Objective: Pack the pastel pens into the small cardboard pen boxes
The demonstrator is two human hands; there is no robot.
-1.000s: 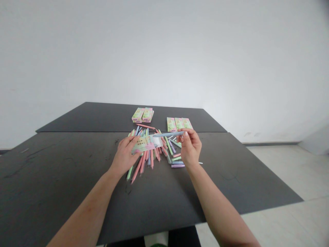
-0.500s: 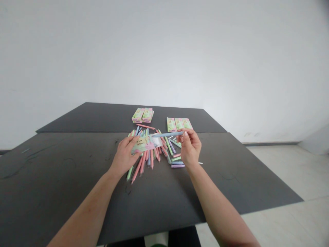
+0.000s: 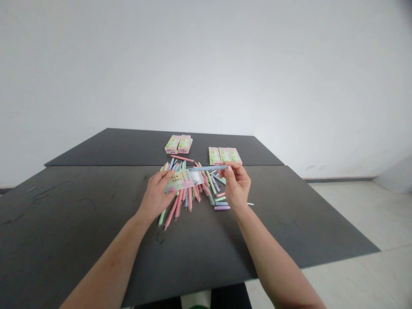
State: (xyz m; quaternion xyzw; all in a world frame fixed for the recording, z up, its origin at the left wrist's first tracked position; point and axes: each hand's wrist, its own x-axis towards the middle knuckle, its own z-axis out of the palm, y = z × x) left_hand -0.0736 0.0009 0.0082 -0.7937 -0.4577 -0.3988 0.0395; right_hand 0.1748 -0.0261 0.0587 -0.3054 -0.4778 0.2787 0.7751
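Observation:
My left hand (image 3: 156,194) is closed around a small pink and green printed pen box (image 3: 180,180), held tilted above the pile. At the box's right end a white flap (image 3: 198,177) sticks out. Between the thumb and fingers of my right hand (image 3: 237,182) is a light blue pen (image 3: 209,168), lying nearly level, its left tip at the box's open end. Under both hands spreads a loose heap of pink pens (image 3: 179,204), with green, blue and purple ones among them. Several green and purple pens (image 3: 222,207) lie beside my right hand.
Two stacks of printed boxes (image 3: 178,143) stand at the back of the dark table (image 3: 96,240). To their right, three more boxes (image 3: 224,155) lie side by side. A seam crosses the table behind the pens. A white wall rises beyond.
My right hand has moved slightly left, bringing the blue pen's tip a little further toward the box's open end. My left hand and the box have barely moved.

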